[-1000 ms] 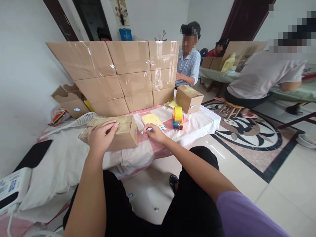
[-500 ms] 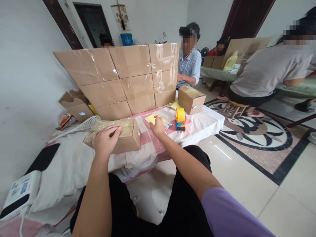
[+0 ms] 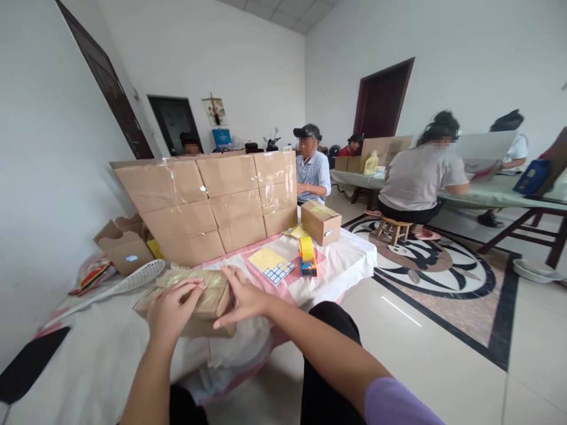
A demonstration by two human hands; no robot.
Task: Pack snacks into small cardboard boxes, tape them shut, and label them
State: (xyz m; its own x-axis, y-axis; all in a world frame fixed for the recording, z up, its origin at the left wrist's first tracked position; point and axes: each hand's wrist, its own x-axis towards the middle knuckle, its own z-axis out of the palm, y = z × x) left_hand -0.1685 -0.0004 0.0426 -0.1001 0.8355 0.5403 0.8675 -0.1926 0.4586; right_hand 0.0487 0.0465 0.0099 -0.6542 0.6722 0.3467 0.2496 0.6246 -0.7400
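Observation:
A taped cardboard box [image 3: 208, 328] lies on the near part of the cloth-covered table, directly in front of me. My left hand [image 3: 177, 304] rests over its top, thumb and fingertips pinched together at the tape; what they pinch is too small to make out. At the box's right end is my right hand [image 3: 241, 298], thumb and fingers spread along the corner and touching it. Right of the hands lie a yellow sheet with blue-edged white labels [image 3: 272, 265] and an orange tape dispenser [image 3: 307, 258] with a yellow roll.
Stacked cardboard boxes [image 3: 212, 206] form a wall behind. A closed box [image 3: 321, 224] stands at the table's right, an opened box [image 3: 124, 248] at the left beside a white fly swatter [image 3: 142, 273]. A co-worker [image 3: 313, 165] sits beyond; others work at another table [image 3: 482, 198].
My right hand has left the label sheet and moved left to the box's right end. My left hand stays pinched on the box top. The view has tilted up and turned right.

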